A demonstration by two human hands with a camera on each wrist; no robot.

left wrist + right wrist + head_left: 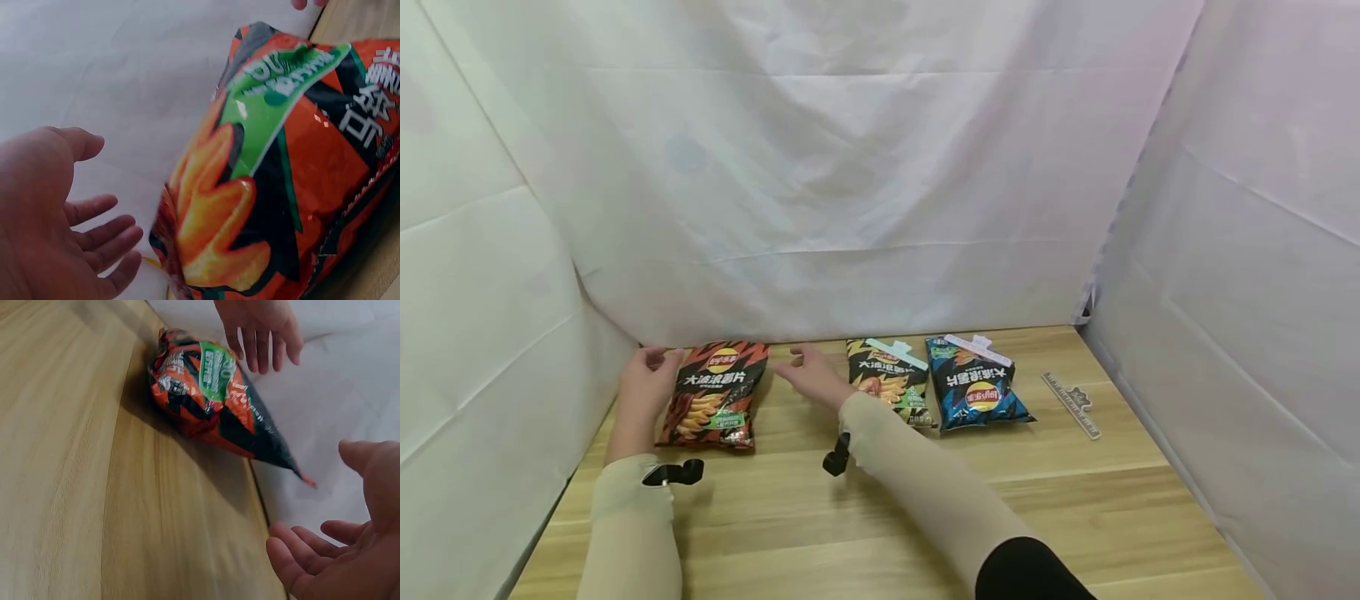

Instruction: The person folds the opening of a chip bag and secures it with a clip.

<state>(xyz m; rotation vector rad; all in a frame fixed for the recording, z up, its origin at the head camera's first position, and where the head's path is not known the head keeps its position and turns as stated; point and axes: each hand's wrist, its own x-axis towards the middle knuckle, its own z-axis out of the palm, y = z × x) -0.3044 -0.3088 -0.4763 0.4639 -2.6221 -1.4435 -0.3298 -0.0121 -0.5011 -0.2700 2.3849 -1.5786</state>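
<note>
A red and black bag of potato chips (718,392) lies at the left rear of the wooden table. My left hand (650,385) is just beside its left edge; in the left wrist view that hand (56,212) has its fingers loosely spread, apart from the bag (269,169). To the bag's right, my right hand (814,377) hovers near its top corner. The right wrist view shows this hand (356,531) with thumb and fingers wide apart and nothing between them, a short gap from the bag's pointed end (275,440).
Right of my right hand lie a yellowish chip bag (891,387) with a pale green clip (897,353) and a blue chip bag (973,392) with a white clip (977,350). A loose clear clip (1072,404) lies farther right. White cloth (850,167) encloses the table's back and sides.
</note>
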